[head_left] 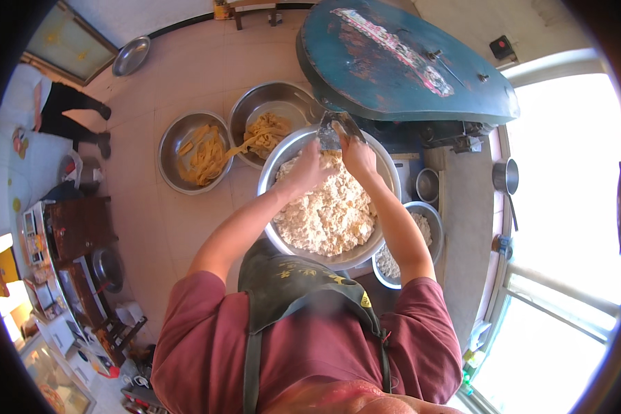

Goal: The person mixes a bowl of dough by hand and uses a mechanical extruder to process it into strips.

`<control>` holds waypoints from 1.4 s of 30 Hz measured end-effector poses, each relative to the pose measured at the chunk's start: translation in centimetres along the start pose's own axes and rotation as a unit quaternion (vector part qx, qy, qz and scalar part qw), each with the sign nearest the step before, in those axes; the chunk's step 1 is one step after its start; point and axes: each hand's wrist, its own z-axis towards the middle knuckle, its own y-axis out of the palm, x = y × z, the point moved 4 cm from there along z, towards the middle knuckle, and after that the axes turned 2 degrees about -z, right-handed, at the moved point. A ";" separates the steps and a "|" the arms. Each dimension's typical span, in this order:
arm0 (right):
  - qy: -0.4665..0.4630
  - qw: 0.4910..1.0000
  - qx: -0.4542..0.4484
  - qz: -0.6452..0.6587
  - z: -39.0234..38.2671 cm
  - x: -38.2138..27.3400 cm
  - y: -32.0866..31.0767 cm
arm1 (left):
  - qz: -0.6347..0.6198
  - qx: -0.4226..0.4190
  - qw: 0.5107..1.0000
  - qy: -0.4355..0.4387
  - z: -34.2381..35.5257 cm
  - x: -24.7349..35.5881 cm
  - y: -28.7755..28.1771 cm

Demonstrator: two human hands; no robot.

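A wide metal basin (272, 238) stands in front of me, filled with pale, crumbly dough (331, 214). Over its far rim sits a dark, flour-dusted metal mouth (352, 124) at the foot of a large blue-green machine (400, 62). My left hand (312, 165) is at the left side of this mouth, above the dough, with its fingers stretched forward and the thumb apart. Reaching to the right side of the mouth, my right hand (356, 153) has its fingers extended against the metal. Its fingertips are partly lost in shadow. No held thing shows in either hand.
Two metal bowls (169, 181) (245, 96) on the tiled floor hold yellowish dough strips. Beside the basin, another bowl (436, 231) contains pale flour-like crumbs, near a small metal pot (427, 185). A long-handled ladle (506, 178) hangs by the bright window. Someone's legs (72, 110) stand far left.
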 end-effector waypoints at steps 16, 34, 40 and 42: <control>-0.026 0.997 -0.067 -0.020 1.9 3.4 -1.2 | 0.163 0.128 0.962 0.178 7.2 0.7 1.2; -0.130 0.986 -0.098 -0.039 -2.1 -1.0 -5.0 | 0.216 -0.049 0.974 -0.050 0.6 -13.3 3.6; -0.094 0.994 -0.051 -0.037 0.2 -0.7 -4.6 | 0.256 -0.097 0.947 -0.168 1.6 -10.7 3.5; -0.092 0.991 -0.083 -0.054 -1.9 -1.0 -5.6 | 0.301 -0.093 0.936 -0.159 1.3 -10.5 3.9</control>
